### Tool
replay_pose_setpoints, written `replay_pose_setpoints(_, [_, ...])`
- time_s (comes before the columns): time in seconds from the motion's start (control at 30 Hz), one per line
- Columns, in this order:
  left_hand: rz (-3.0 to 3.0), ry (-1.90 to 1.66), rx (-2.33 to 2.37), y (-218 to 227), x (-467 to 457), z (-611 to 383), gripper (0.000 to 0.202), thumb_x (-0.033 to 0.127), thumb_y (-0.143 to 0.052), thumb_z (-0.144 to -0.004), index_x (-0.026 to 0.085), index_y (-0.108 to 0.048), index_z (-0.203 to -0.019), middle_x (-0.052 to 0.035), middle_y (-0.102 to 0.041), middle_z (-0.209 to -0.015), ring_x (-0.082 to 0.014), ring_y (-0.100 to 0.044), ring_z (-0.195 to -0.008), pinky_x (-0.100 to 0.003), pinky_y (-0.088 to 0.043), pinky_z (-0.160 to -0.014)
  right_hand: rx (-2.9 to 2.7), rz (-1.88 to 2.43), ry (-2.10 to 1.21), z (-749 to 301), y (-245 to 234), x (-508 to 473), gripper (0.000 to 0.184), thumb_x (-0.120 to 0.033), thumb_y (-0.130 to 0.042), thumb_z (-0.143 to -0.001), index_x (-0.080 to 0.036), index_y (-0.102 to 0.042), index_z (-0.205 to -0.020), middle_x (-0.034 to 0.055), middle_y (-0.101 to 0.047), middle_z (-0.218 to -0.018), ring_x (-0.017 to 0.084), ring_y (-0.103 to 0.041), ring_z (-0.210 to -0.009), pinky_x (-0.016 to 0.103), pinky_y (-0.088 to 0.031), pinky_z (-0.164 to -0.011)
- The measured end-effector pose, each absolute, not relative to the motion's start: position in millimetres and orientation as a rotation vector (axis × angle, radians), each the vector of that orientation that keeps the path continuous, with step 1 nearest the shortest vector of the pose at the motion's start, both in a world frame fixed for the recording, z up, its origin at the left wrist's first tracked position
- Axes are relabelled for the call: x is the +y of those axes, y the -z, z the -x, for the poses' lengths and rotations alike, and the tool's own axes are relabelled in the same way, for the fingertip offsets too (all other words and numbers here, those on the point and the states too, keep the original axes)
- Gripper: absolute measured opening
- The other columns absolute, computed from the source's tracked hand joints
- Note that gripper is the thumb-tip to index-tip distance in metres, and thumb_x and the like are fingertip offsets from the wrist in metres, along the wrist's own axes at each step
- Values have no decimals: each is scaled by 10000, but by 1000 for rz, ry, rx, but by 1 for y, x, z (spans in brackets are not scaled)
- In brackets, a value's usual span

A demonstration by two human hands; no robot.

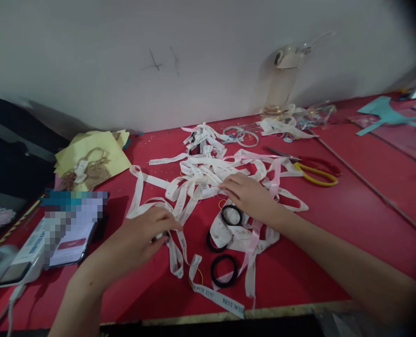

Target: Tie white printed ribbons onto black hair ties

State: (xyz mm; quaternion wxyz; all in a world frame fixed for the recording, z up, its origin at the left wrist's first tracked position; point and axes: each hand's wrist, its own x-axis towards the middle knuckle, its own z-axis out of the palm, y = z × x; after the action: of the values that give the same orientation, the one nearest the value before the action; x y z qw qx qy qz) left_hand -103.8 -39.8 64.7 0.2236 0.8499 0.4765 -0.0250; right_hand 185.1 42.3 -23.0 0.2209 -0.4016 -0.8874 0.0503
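Observation:
My left hand (pixel 146 238) is curled closed around a white printed ribbon (pixel 175 262), whose loose end hangs below the fingertips. A small dark bit shows at those fingers, too hidden to name. Over the tangled pile of white ribbon (pixel 194 180), my right hand (pixel 246 194) has its fingers drawn together; what they pinch is hidden. Just below it lie a black hair tie (pixel 232 225) on a ribbon loop, another partly covered hair tie (pixel 210 243), and a third hair tie (pixel 212 272) nearer the front. A pink ribbon (pixel 253 241) runs past the right wrist.
Yellow-handled scissors (pixel 315 180) lie right of the pile. Behind stand clear rings (pixel 247 139) and a pump bottle (pixel 281 84) by the wall. At left are a phone (pixel 72 243), yellow papers (pixel 104 157) with brown cord, and a dark bag (pixel 11 154). Teal scraps (pixel 380 112) lie far right.

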Motion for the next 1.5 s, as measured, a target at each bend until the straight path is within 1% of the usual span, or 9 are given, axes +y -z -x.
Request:
replay_pose_setpoints(0.13, [-2319,110,1187,-59,-55,92,277,163,-516,-869,333,-606,-1070,7,-567,-1145,-161,-536,-1032,-281,-424,-866,-2447,1112,-152,-185,23,43,200,-195,-476,-932,-194,-633,-1056,82,-634,-1012,227,-553,-973,371,-466,-835])
replay_pose_setpoints(0.3, [-2382,30,1181,-44,-49,88,129,227,-525,-892,265,-646,-870,-3,-584,-1062,-170,-525,-1001,-304,-410,-864,-2450,1115,-157,-184,23,42,202,-203,-475,-932,-199,-637,-1054,87,-633,-1005,233,-558,-969,387,-473,-839])
replay_pose_setpoints(0.57, [-2439,-666,1444,-53,-24,73,116,285,-504,-909,216,-596,-926,-23,-659,-954,-162,-584,-920,-302,-430,-842,-2213,868,-374,-177,1,25,303,-294,-520,-925,-219,-531,-1219,98,-568,-1182,231,-507,-1126,407,-422,-983])
replay_pose_setpoints(0.67, [-2512,-729,1420,-58,-19,50,110,264,-515,-902,219,-591,-968,-10,-677,-930,-156,-605,-873,-293,-439,-804,-2219,726,-553,-173,-5,15,454,-346,-579,-889,-251,-443,-1311,95,-545,-1250,240,-486,-1177,424,-416,-1003])
replay_pose_setpoints(0.77, [-2562,-685,1252,-61,-14,28,119,277,-494,-912,229,-593,-956,-2,-683,-937,-161,-604,-875,-299,-436,-795,-2113,732,-612,-172,-3,13,434,-260,-505,-920,-255,-400,-1341,101,-542,-1260,229,-498,-1176,431,-429,-990])
replay_pose_setpoints(1.03, [-1755,-717,951,-54,-4,6,78,264,-519,-885,202,-548,-849,28,-629,-695,-97,-591,-659,-223,-457,-659,-1874,905,-542,-179,0,20,244,-210,-373,-962,-241,-590,-1068,76,-624,-1043,206,-573,-1006,375,-461,-874])
replay_pose_setpoints(1.3, [-1142,-578,595,-43,-13,16,208,312,-560,-851,170,-579,-700,-27,-649,-603,-155,-629,-536,-314,-499,-627,-1681,1183,-531,-182,5,32,202,-255,-442,-931,-203,-635,-902,33,-661,-863,182,-594,-782,313,-451,-751])
replay_pose_setpoints(1.4, [-1037,-538,487,-41,-14,19,215,337,-634,-792,152,-596,-691,-48,-659,-610,-171,-630,-496,-304,-492,-538,-1605,1216,-584,-185,10,37,221,-267,-441,-932,-211,-652,-895,24,-668,-851,176,-605,-771,303,-471,-732])
replay_pose_setpoints(1.5, [-1022,-463,487,-40,-15,19,202,327,-646,-786,141,-613,-713,-68,-679,-654,-179,-650,-522,-296,-502,-528,-1608,1164,-547,-186,10,39,230,-209,-460,-904,-223,-642,-1043,50,-663,-1015,200,-612,-923,335,-490,-815])
